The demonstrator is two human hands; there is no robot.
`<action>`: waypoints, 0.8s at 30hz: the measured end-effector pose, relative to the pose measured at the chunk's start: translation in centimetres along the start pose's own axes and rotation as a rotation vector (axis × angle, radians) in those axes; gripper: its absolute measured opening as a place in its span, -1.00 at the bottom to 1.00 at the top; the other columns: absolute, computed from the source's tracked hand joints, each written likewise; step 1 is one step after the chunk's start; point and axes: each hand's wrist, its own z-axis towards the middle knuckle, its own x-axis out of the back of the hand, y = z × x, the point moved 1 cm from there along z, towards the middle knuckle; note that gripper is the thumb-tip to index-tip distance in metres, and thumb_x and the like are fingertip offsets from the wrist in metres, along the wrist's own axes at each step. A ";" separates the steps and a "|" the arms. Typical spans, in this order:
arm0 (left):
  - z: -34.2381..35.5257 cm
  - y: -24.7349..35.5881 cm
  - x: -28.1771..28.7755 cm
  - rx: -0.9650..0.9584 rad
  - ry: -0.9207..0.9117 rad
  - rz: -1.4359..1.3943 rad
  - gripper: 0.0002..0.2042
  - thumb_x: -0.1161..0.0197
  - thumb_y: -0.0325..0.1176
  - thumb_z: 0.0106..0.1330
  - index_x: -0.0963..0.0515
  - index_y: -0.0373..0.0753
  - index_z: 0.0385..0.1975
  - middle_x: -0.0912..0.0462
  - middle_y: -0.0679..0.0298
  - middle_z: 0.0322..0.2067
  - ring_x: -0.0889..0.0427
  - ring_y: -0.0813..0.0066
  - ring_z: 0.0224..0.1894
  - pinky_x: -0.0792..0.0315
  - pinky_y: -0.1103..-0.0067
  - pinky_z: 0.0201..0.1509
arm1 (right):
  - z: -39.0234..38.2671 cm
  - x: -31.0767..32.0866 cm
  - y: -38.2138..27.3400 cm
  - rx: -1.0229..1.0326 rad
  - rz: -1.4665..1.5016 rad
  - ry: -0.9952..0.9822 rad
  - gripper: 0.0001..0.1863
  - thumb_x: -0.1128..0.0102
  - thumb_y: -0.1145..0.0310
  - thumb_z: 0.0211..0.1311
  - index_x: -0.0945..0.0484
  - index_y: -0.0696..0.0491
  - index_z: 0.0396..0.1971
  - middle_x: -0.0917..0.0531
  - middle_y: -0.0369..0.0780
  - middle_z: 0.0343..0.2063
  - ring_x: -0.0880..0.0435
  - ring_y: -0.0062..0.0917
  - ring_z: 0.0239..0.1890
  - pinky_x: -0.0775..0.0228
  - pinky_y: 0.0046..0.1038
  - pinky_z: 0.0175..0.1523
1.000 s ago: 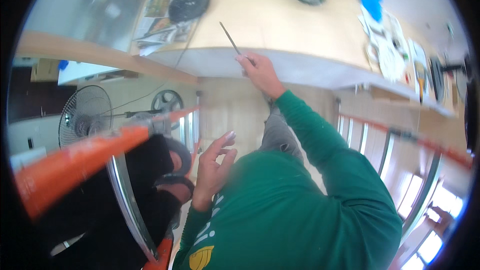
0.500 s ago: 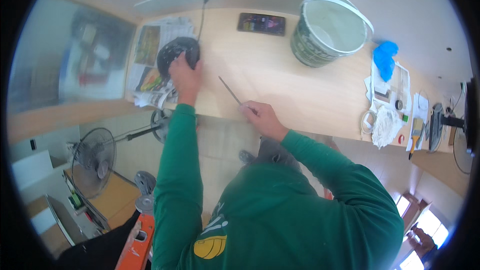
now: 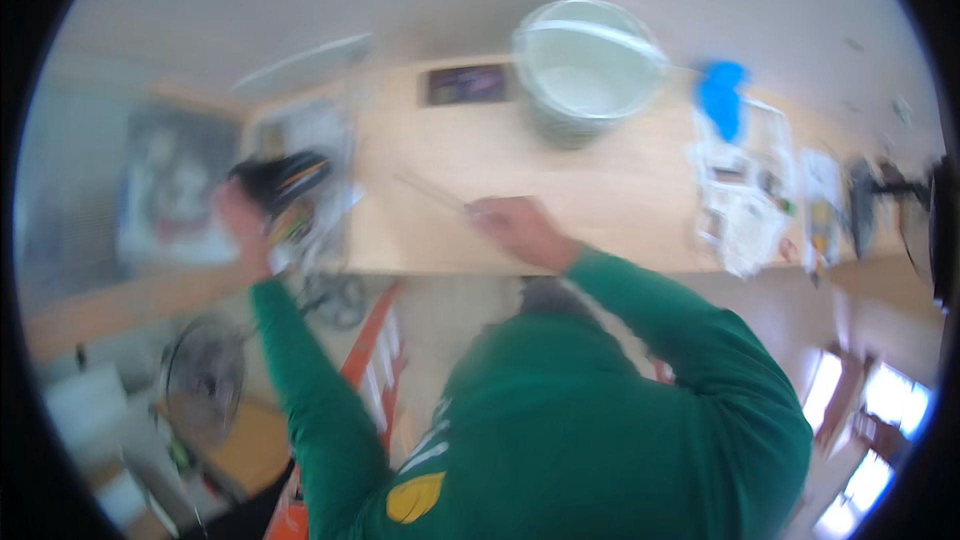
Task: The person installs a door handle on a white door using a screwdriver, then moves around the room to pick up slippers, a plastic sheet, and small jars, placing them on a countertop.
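My left hand (image 3: pixel 243 220) grips a black object (image 3: pixel 280 180), round and flat earlier, now tilted with an orange streak showing, over newspapers (image 3: pixel 300 125) at the bench's left; motion smears both. My right hand (image 3: pixel 515 230) holds a thin metal tool (image 3: pixel 430 190), pointing up and left above the pale wooden bench (image 3: pixel 620 190). Beyond my hands lie a dark phone (image 3: pixel 467 85) and a bucket (image 3: pixel 585 70) with a white handle.
Right of the bucket are blue plastic (image 3: pixel 722 95), white items (image 3: pixel 745 220) and a brush (image 3: pixel 820 230). A frosted panel (image 3: pixel 150 170) borders the left. Below are a fan (image 3: pixel 203 380) and orange ladder (image 3: pixel 370 330). A dark appliance (image 3: pixel 930 220) stands far right.
My left hand reached up to the black object, then moved left, lifting and tilting it. The right hand still holds the tool. The view swung onto the bench top.
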 end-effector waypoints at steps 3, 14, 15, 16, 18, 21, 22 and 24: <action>1.8 1.2 2.8 0.081 0.065 -0.049 -0.57 -0.02 -0.18 0.49 -0.45 -0.40 0.17 -0.55 0.03 0.12 -0.47 0.17 0.19 -0.27 0.23 0.35 | 1.1 0.2 -1.3 0.133 -0.226 -0.005 -0.71 -0.16 0.21 0.38 -0.66 0.08 -0.08 -0.71 -0.01 -0.27 -0.70 -0.11 -0.22 -0.52 -0.24 -0.08; -0.6 17.4 9.3 -0.128 0.193 0.234 -0.72 0.00 -0.39 0.46 -0.58 -0.37 -0.01 -0.60 -0.03 0.04 -0.50 0.00 0.18 -0.30 0.22 0.33 | 0.1 2.6 -8.3 0.416 -0.310 0.219 -0.76 -0.26 0.21 0.32 -0.71 0.05 -0.22 -0.71 -0.11 -0.36 -0.66 -0.17 -0.30 -0.52 -0.24 -0.18; -1.2 19.0 8.9 -0.069 0.152 0.104 -0.75 -0.02 -0.37 0.49 -0.56 -0.38 -0.04 -0.61 0.04 -0.01 -0.54 0.15 0.10 -0.34 0.29 0.27 | -0.3 3.1 -9.0 0.425 -0.329 0.169 -0.79 -0.28 0.26 0.30 -0.72 0.05 -0.21 -0.70 -0.11 -0.36 -0.66 -0.20 -0.32 -0.52 -0.27 -0.19; -2.7 21.1 7.4 0.273 0.183 -0.627 -0.79 -0.07 -0.36 0.51 -0.56 -0.37 -0.10 -0.62 0.20 -0.13 -0.54 0.45 -0.06 -0.41 0.47 0.11 | -0.5 3.6 -9.5 0.409 -0.366 0.153 -0.82 -0.30 0.31 0.29 -0.72 0.05 -0.20 -0.70 -0.12 -0.37 -0.66 -0.22 -0.34 -0.51 -0.30 -0.21; -4.4 25.2 5.5 0.381 0.072 -1.009 -0.82 -0.12 -0.36 0.51 -0.55 -0.37 -0.14 -0.59 0.35 -0.25 -0.47 0.66 -0.20 -0.41 0.64 -0.07 | -0.7 3.8 -10.1 0.395 -0.425 0.079 -0.84 -0.27 0.29 0.30 -0.72 0.04 -0.27 -0.68 -0.13 -0.42 -0.65 -0.21 -0.37 -0.49 -0.26 -0.24; -6.6 29.8 3.4 0.411 -0.031 -1.077 -0.86 -0.12 -0.39 0.51 -0.54 -0.35 -0.15 -0.59 0.39 -0.30 -0.48 0.70 -0.28 -0.42 0.68 -0.16 | 0.0 2.9 -9.7 0.366 -0.654 -0.013 -0.82 -0.22 0.26 0.31 -0.70 0.03 -0.34 -0.64 -0.14 -0.49 -0.63 -0.19 -0.38 -0.45 -0.20 -0.27; -7.5 31.0 2.6 0.421 -0.069 -1.084 -0.86 -0.12 -0.39 0.51 -0.54 -0.34 -0.15 -0.59 0.39 -0.30 -0.48 0.70 -0.28 -0.42 0.67 -0.17 | 0.3 2.5 -9.0 0.363 -0.750 -0.039 -0.81 -0.20 0.25 0.32 -0.69 0.03 -0.36 -0.62 -0.15 -0.50 -0.63 -0.19 -0.39 -0.44 -0.18 -0.27; -9.1 32.4 1.5 0.419 -0.134 -1.091 -0.86 -0.12 -0.39 0.51 -0.53 -0.34 -0.14 -0.60 0.36 -0.30 -0.49 0.69 -0.28 -0.43 0.67 -0.16 | 1.3 1.5 -7.3 0.334 -0.797 -0.056 -0.77 -0.18 0.20 0.31 -0.68 0.04 -0.36 -0.65 -0.14 -0.49 -0.68 -0.20 -0.31 -0.49 -0.18 -0.18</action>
